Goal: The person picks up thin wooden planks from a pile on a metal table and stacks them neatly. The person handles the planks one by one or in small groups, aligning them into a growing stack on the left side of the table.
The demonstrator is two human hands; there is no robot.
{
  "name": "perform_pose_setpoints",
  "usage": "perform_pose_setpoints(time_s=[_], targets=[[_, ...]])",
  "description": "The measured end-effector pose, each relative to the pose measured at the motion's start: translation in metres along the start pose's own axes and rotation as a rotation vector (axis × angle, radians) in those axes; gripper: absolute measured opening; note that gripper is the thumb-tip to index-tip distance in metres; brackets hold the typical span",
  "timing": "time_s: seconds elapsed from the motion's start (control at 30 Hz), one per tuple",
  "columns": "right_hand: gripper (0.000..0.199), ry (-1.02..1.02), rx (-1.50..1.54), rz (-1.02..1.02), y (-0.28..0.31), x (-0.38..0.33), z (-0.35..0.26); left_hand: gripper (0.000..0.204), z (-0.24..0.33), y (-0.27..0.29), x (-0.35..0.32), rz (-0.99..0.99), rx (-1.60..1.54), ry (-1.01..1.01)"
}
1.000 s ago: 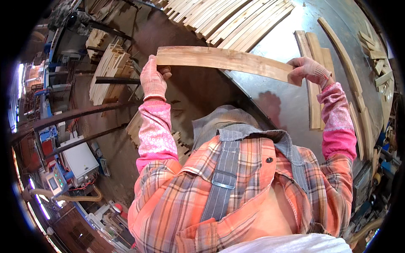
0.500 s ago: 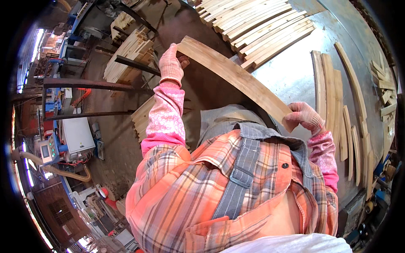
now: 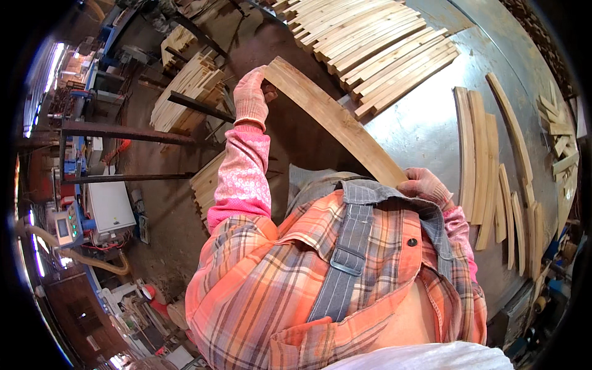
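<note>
A flat wooden board (image 3: pixel 336 120) slants in front of my body, its far end up to the left and its near end down to the right. At the far end, my left hand (image 3: pixel 251 98), in a pinkish knit glove, is closed on the board's edge. My right hand (image 3: pixel 425 187), gloved alike, grips the near end close to my apron (image 3: pixel 364 194). Both hands carry the board between them. The fingers beneath the wood are partly hidden.
A metal table (image 3: pixel 419 132) bears a row of wooden strips (image 3: pixel 364 46) and several longer boards (image 3: pixel 478 154) at the right. Offcuts (image 3: pixel 560 132) lie at the far right. Left are dark metal bars (image 3: pixel 132 131), stacked wood (image 3: pixel 188 92) and a white machine cabinet (image 3: pixel 111 197).
The board's near end and my right hand have moved left and closer to my body. The board now slants more steeply. My left hand keeps its hold in nearly the same place.
</note>
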State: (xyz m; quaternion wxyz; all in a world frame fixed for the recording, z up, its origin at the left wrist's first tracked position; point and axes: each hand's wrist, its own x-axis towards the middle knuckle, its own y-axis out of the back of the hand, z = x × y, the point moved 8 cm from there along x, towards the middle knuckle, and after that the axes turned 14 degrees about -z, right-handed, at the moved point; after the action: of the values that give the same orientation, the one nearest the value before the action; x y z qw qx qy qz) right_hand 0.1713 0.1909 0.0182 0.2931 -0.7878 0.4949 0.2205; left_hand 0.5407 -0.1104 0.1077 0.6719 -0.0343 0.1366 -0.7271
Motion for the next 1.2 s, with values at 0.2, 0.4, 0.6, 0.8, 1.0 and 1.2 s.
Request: perform_pose_setpoints(time_s=[0.2, 0.4, 0.6, 0.8, 1.0, 1.2], targets=[[0.039, 0.031, -0.131, 0.132, -0.009, 0.003, -0.025, 0.023, -0.003, 0.013, 0.008, 0.05, -0.105, 0.039], [0.045, -0.063, -0.524, 0.346, -0.002, -0.012, -0.031, 0.024, -0.017, -0.012, 0.039, -0.082, -0.041, 0.077], [0.047, 0.103, -1.018, 0.546, -0.027, -0.029, -0.043, 0.051, -0.061, -0.088, 0.086, -0.292, -0.267, 0.226], [0.067, 0.199, -1.019, 0.883, -0.04, -0.044, -0.06, 0.046, -0.035, -0.151, 0.121, -0.52, -0.435, -0.064], [0.105, 0.092, -0.684, 0.964, -0.028, -0.033, -0.06, 0.054, -0.034, -0.17, 0.152, -0.606, -0.853, -0.033], [0.099, -0.108, -0.663, 0.917, -0.022, -0.014, -0.069, 0.059, -0.041, -0.172, 0.178, -0.734, -0.851, -0.025]])
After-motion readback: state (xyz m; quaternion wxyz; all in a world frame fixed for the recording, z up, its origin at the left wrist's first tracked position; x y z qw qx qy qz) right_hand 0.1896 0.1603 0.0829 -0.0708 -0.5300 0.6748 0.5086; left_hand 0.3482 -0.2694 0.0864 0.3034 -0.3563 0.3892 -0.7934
